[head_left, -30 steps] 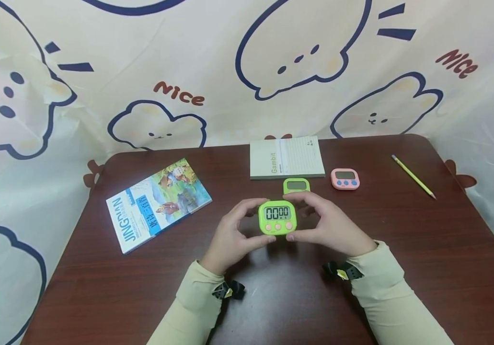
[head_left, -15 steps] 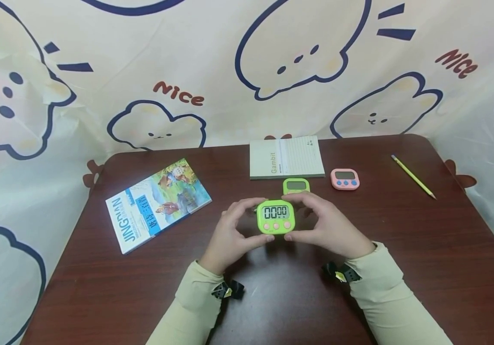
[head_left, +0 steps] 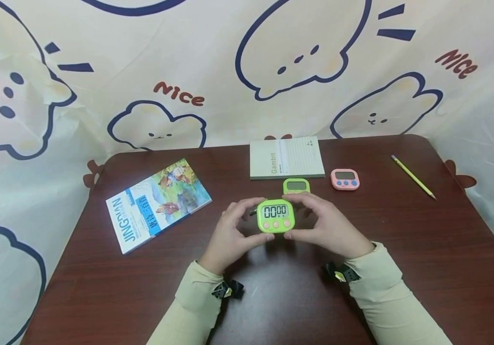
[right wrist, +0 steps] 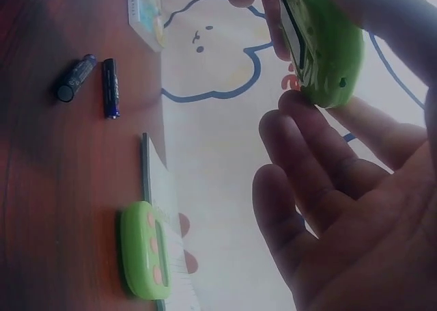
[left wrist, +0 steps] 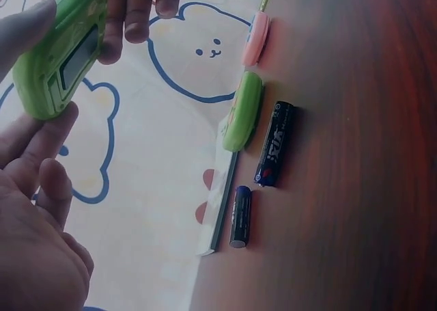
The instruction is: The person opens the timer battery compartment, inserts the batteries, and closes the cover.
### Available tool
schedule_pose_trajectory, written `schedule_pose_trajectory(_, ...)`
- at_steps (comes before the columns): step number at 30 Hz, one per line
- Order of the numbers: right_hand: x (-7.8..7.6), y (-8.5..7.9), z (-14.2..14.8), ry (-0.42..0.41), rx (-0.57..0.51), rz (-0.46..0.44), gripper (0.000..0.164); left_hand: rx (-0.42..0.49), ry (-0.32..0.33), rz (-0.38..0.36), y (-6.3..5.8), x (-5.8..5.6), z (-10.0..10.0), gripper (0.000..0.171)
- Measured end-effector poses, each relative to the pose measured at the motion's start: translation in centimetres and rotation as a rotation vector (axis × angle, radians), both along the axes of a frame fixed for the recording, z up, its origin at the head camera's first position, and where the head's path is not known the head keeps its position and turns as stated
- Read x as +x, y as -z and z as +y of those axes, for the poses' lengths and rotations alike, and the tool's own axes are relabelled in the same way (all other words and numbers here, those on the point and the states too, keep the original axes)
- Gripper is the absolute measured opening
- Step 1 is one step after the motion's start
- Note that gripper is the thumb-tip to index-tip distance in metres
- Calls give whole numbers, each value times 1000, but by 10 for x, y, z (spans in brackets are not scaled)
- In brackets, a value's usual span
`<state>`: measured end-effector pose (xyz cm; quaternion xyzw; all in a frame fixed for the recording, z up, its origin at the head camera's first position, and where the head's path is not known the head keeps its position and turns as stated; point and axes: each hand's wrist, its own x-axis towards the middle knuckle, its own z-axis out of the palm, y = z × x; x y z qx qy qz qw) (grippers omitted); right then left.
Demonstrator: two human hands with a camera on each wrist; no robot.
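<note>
Both hands hold a lime-green digital timer [head_left: 275, 216] above the table, its display reading 00 00 over three pink buttons. My left hand [head_left: 231, 237] pinches its left side between thumb and fingers. On the right side, my right hand [head_left: 332, 229] pinches it the same way. The left wrist view shows a recess with a dark rectangle on the back of this timer [left wrist: 61, 51]. Two dark cylindrical batteries lie on the table beyond the hands: a nearer battery [left wrist: 276, 144] and a smaller-looking battery [left wrist: 240, 217]. A second green timer [head_left: 296, 185] sits just behind the right fingertips.
A pale notebook [head_left: 287, 158] lies at the table's back edge. To its right are a pink timer [head_left: 345, 179] and a yellow pencil [head_left: 413, 177]. A colourful book [head_left: 159, 206] rests at the left on the brown table [head_left: 152, 297]. A patterned cloth [head_left: 221, 57] hangs behind.
The held timer has shifted slightly left and up in both hands, showing more of a dark battery end at its left. Everything else stays in place.
</note>
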<state>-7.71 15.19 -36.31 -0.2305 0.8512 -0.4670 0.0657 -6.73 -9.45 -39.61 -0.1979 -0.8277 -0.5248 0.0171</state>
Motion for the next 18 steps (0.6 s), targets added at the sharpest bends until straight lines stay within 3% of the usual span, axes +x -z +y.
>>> schedule_pose_trajectory(10, -5, 6, -2, 6, -6, 15, 69, -22, 0, 14, 3, -2, 0, 71)
schedule_pose_trajectory(18, -6, 11, -5, 28, -6, 25, 69, 16, 34, 23, 5, -6, -2, 70)
